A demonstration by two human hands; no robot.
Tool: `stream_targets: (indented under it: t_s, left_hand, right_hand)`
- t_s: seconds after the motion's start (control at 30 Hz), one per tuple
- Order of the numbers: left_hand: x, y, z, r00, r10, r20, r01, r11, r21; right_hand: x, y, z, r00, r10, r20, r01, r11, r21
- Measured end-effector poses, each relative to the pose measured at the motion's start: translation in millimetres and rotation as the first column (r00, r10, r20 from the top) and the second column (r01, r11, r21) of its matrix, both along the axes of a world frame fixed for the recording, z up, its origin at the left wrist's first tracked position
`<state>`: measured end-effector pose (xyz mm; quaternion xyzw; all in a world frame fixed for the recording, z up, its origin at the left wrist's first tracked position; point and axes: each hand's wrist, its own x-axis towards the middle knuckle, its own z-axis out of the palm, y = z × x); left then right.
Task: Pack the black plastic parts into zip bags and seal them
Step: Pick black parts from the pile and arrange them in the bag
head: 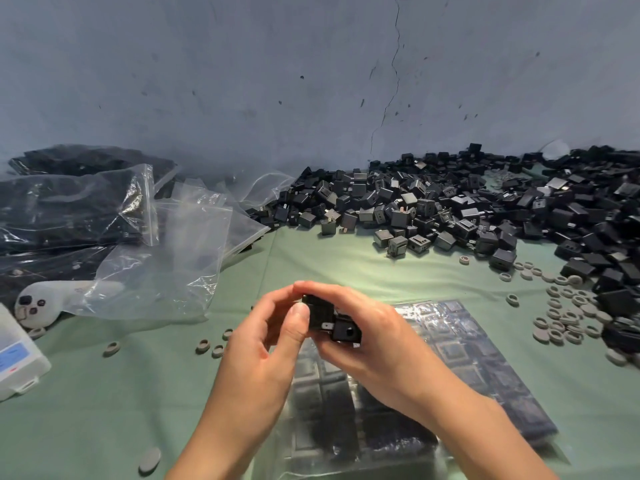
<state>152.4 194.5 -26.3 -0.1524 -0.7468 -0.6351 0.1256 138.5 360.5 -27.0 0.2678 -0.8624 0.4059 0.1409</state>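
Green cloth (pixel 86 410), black parts (pixel 450 202), cracked wall (pixel 242 64)

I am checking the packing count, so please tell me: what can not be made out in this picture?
Head view only.
- The held black parts: the left hand and right hand cover them, so their number is unclear.
- The filled zip bag under the hands: the arms and bottom edge hide whether it is sealed.
- The white box: cut off by the left edge, label blurred.
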Motion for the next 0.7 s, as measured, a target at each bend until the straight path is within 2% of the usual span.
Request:
stream_targets:
  t_s: [0.07, 0.13, 0.23, 0.3, 0.43, 0.53, 0.7]
  left_hand:
    - [-1, -2, 4, 0.999, -0.026, 0.024, 0.025, 0.998, 0.063]
    - [-4, -9, 6, 0.998, 0.026, 0.053, -0.031, 0.995, 0.093]
    - [-16, -35, 1, 0.959, 0.243, 0.144, -0.26, 0.959, 0.113]
    - [-25, -52, -6, 0.903, 0.338, 0.266, -0.372, 0.924, 0.089]
    - [-28, -59, -19, 0.802, 0.243, 0.545, -0.334, 0.94, 0.073]
    - [-25, -51, -22, 0.781, 0.139, 0.609, -0.247, 0.964, 0.098]
    - [-22, -36, -19, 0.776, -0.003, 0.631, -0.158, 0.967, 0.199]
  right_hand:
    - [0, -2, 0, 1.0, -0.006, -0.007, 0.006, 0.999, 0.032]
    - [-1, 0, 0, 0.999, -0.044, -0.023, 0.046, 0.994, 0.096]
    - [-2, 14, 3, 0.988, -0.153, -0.019, 0.154, 0.971, 0.183]
    - [-4, 27, 6, 0.971, -0.237, 0.0, 0.23, 0.941, 0.248]
    - [-7, 45, 10, 0.941, -0.336, 0.031, 0.302, 0.88, 0.367]
    - [-7, 46, 9, 0.931, -0.352, 0.095, 0.277, 0.853, 0.443]
    - [-8, 40, 4, 0.913, -0.373, 0.164, 0.235, 0.811, 0.536]
